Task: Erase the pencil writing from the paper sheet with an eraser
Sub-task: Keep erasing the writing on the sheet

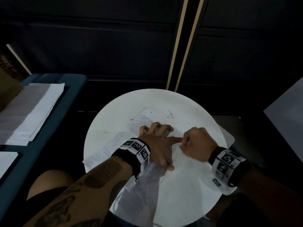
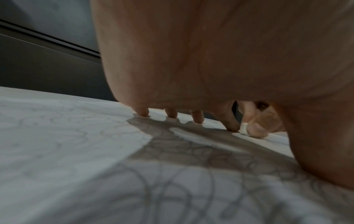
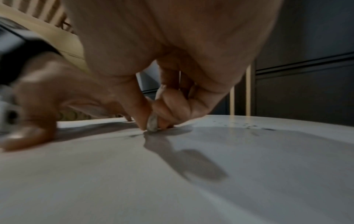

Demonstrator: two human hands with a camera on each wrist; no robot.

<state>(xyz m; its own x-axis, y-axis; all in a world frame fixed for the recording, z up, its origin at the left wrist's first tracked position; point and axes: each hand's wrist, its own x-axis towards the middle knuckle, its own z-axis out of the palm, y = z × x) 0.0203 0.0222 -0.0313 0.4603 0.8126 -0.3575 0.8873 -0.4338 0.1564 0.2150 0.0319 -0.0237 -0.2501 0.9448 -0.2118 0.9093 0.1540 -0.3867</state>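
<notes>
A white paper sheet (image 1: 188, 174) lies slanted on the round white table (image 1: 114, 112). Looping pencil scribbles (image 2: 172, 181) cover its left part (image 1: 121, 140). My left hand (image 1: 157, 136) is spread on the sheet, its fingertips (image 2: 143, 112) pressing the paper down. My right hand (image 1: 195, 143) is just right of the left index finger. It pinches a small greyed eraser (image 3: 152, 125) between thumb and fingers, with the eraser's end touching the paper (image 3: 134, 174). The eraser (image 2: 243, 128) shows white in the left wrist view; in the head view the right hand hides it.
Dark eraser crumbs (image 1: 170, 114) are scattered on the far side of the table. A blue bench on the left carries a stack of papers (image 1: 32, 108). A grey surface (image 1: 287, 115) juts in at the right. My knee (image 1: 52, 181) is at the table's near-left edge.
</notes>
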